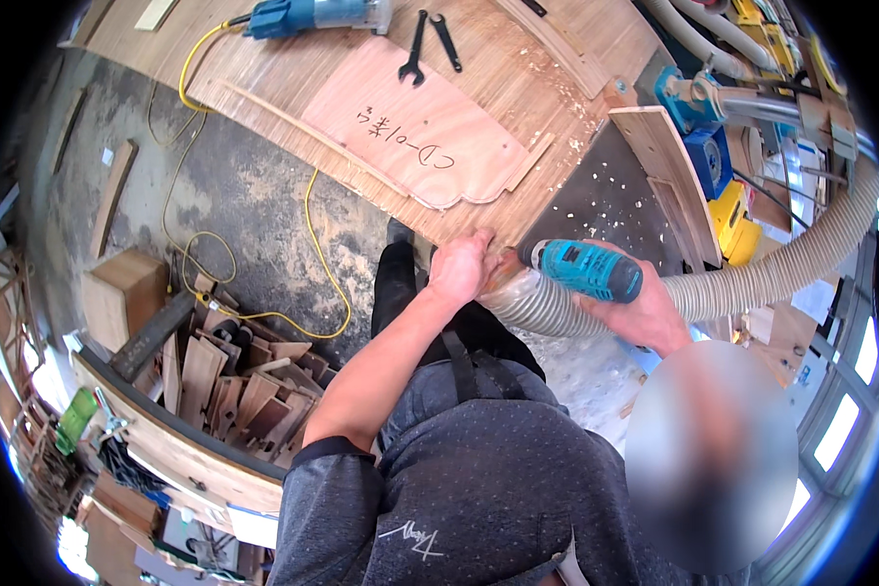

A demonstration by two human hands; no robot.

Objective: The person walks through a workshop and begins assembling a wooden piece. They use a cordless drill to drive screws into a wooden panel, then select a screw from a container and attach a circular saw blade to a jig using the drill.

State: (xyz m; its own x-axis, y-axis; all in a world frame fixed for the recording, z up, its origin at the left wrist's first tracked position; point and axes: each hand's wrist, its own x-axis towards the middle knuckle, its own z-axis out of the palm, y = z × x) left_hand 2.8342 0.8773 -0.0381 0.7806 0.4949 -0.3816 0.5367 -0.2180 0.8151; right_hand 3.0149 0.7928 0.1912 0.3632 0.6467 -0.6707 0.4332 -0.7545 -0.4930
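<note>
My right hand [645, 311] is wrapped round a teal and black cordless drill [586, 270]. The drill lies nearly level, its dark front end pointing left toward the corner of the wooden worktop [503, 217]. Just beyond that front end, my left hand [464, 266] presses down at the worktop's near edge with its fingers curled in. What those fingers grip is hidden. A ribbed grey hose [557, 308] passes under the drill and ends close to my left hand. On the worktop lies a pinkish plywood template [410, 132] with dark handwriting and a scalloped near edge.
Two black wrenches [415, 59] and a blue power tool [303, 18] with a yellow cord [314, 225] lie at the far side. Wood shavings are scattered on the worktop's right. An upright board [666, 181] stands at right. Wood offcuts [254, 396] fill a bin at lower left.
</note>
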